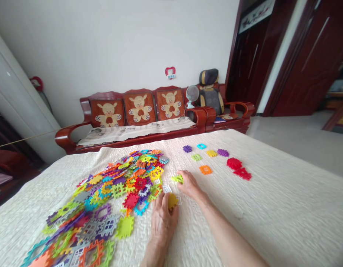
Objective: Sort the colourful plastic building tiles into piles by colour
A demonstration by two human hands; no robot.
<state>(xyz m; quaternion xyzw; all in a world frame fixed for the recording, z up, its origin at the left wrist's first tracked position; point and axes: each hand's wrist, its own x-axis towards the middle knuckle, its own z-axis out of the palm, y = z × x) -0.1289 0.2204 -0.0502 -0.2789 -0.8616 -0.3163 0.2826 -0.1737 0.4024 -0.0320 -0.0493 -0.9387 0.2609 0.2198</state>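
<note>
My left hand (162, 215) is closed on a yellow building tile (172, 201) with notched edges, low over the cloth. Ahead of it, my right hand (188, 184) pinches a lime-green building tile (177, 179) between thumb and fingers. Two small white window-like pieces, one a grid piece (167, 188), lie near my left hand. To the left spreads a large heap of colourful notched tiles (118, 190). A lime-green solid tile (125, 226) rests at the heap's near edge.
Beyond my right hand lie several separate tiles, among them an orange one (205, 170), a purple one (223, 152) and a red cluster (234, 163). A quilted cream cloth (271, 207) covers the table. Behind stand a wooden sofa (65, 138) and a small fan (192, 93).
</note>
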